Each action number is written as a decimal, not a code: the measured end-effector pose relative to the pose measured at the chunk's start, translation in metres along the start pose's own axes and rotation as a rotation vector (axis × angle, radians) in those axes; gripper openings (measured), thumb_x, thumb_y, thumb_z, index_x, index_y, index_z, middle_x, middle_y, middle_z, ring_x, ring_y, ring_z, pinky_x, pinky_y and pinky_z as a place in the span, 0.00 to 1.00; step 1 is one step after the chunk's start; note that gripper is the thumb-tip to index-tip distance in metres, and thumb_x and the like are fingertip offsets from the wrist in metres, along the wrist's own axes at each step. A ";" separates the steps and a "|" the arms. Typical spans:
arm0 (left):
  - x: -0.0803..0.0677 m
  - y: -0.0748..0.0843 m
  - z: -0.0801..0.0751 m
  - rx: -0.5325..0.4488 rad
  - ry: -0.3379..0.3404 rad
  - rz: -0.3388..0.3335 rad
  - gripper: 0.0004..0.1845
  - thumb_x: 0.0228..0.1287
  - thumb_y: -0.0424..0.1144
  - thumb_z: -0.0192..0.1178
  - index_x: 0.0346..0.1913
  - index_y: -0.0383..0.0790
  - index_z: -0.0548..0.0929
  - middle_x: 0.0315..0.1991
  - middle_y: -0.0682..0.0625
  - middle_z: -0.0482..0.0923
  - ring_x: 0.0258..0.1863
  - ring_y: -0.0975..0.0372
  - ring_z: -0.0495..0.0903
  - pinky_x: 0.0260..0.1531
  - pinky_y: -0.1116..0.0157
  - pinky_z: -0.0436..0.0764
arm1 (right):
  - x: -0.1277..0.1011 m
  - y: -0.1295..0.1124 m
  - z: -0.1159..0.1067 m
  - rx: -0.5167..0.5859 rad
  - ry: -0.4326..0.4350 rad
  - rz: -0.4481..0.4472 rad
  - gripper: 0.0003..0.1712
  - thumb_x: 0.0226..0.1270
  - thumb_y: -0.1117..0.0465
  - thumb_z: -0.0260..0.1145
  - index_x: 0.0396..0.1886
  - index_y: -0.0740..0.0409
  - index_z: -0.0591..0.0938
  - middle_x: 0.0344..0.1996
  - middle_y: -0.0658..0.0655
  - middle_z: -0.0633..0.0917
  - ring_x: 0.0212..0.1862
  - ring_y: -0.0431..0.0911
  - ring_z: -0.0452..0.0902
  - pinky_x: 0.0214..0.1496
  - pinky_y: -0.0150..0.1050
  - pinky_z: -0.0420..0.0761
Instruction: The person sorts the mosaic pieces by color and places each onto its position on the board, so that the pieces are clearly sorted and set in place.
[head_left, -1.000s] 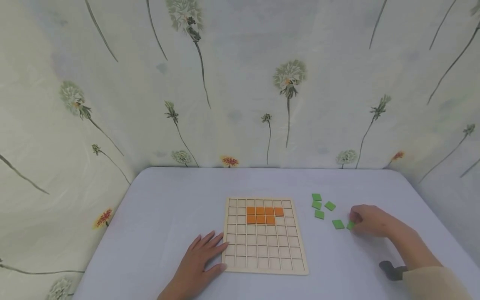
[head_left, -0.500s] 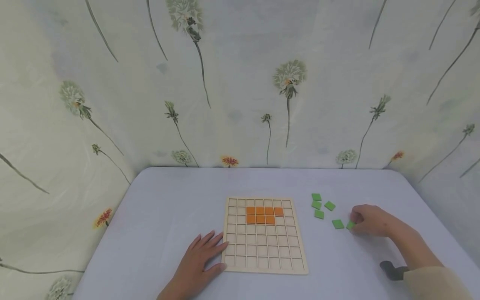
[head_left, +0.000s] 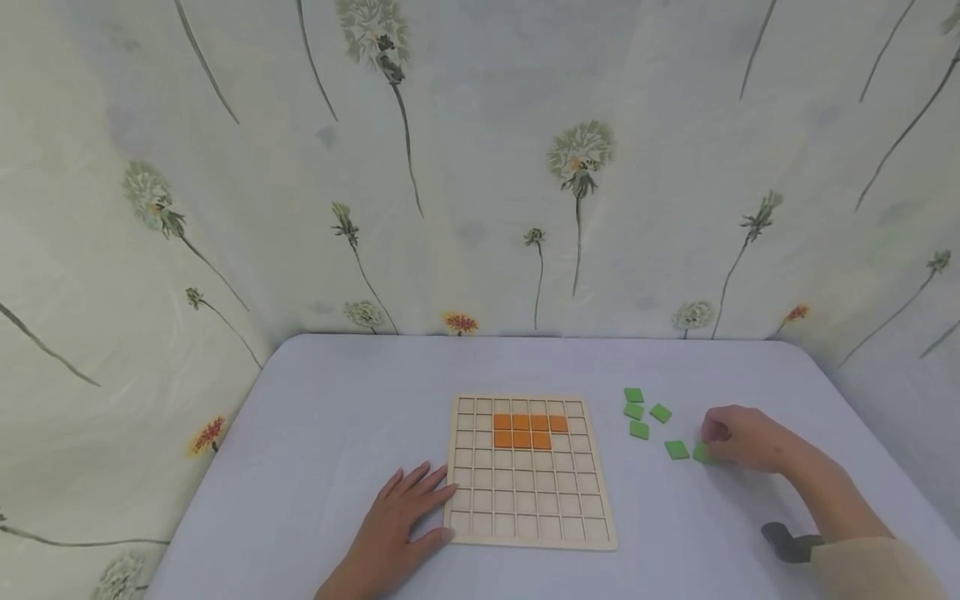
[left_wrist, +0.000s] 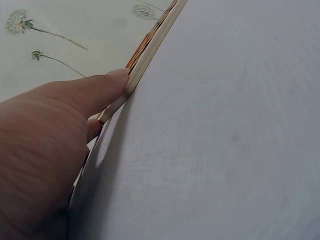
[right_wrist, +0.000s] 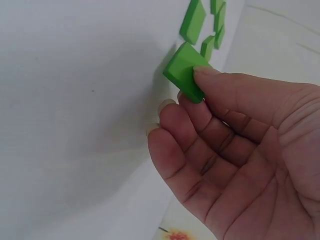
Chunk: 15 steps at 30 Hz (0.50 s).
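Observation:
A wooden grid board (head_left: 528,500) lies mid-table with several orange tiles (head_left: 528,431) set in its upper rows. My left hand (head_left: 420,492) lies flat on the table, its straight fingers against the board's left edge; the left wrist view shows the thumb (left_wrist: 100,87) pressed to the board's rim (left_wrist: 150,47). To the right, my right hand (head_left: 712,437) pinches a green tile (head_left: 702,453) by its edge. In the right wrist view that green tile (right_wrist: 182,70) is tipped up between thumb and fingers (right_wrist: 167,117).
Several loose green tiles (head_left: 639,412) lie on the pale table (head_left: 337,400) between board and right hand, one (head_left: 677,449) just left of the pinched tile. Floral fabric walls (head_left: 480,167) close in the back and sides. A dark wrist strap (head_left: 787,542) shows near the right sleeve.
The right hand has risen a little over the green tile it pinches. The left hand, the board and the other tiles have not moved.

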<state>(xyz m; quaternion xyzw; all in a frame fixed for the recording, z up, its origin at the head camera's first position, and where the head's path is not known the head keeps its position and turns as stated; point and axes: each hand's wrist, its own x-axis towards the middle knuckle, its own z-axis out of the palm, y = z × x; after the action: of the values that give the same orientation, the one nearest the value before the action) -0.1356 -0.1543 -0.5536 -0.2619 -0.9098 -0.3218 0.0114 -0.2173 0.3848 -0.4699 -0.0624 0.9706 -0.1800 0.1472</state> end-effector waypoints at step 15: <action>0.001 0.000 -0.001 0.022 -0.032 -0.014 0.39 0.62 0.65 0.69 0.73 0.52 0.77 0.78 0.56 0.67 0.81 0.53 0.57 0.80 0.45 0.48 | 0.001 -0.033 -0.015 0.003 0.035 -0.089 0.05 0.68 0.65 0.70 0.35 0.56 0.81 0.30 0.49 0.82 0.35 0.46 0.75 0.37 0.43 0.80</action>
<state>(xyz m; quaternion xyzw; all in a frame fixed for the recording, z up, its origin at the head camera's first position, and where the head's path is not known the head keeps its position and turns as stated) -0.1367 -0.1546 -0.5523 -0.2604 -0.9152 -0.3074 -0.0025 -0.2201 0.3589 -0.4448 -0.1021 0.9691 -0.1887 0.1220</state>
